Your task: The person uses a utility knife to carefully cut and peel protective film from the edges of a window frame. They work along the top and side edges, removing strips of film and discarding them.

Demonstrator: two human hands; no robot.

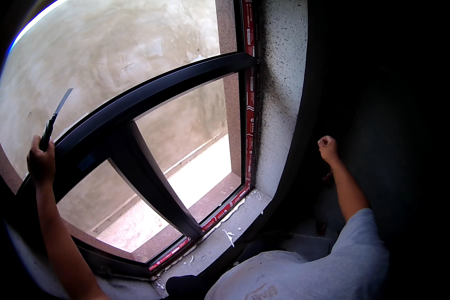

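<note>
At the left, my left hand (41,161) is closed around the dark handle of a utility knife (49,127). Its long, thin blade points up and slightly right, in front of the bright opening. The hand is close to the left part of a dark window frame (130,102); whether they touch, I cannot tell. Out to the right, well away from the window, my right hand (328,149) is raised with its fingers curled closed against a dark background. What it holds, if anything, is too small to make out.
Red printed tape (250,100) runs along the frame's right and lower edges. Whitish foam (228,214) lines the lower joint. White scraps (228,237) lie on the grey sill (210,250). A speckled white wall reveal (282,90) borders the window; a plastered wall (120,50) stands outside.
</note>
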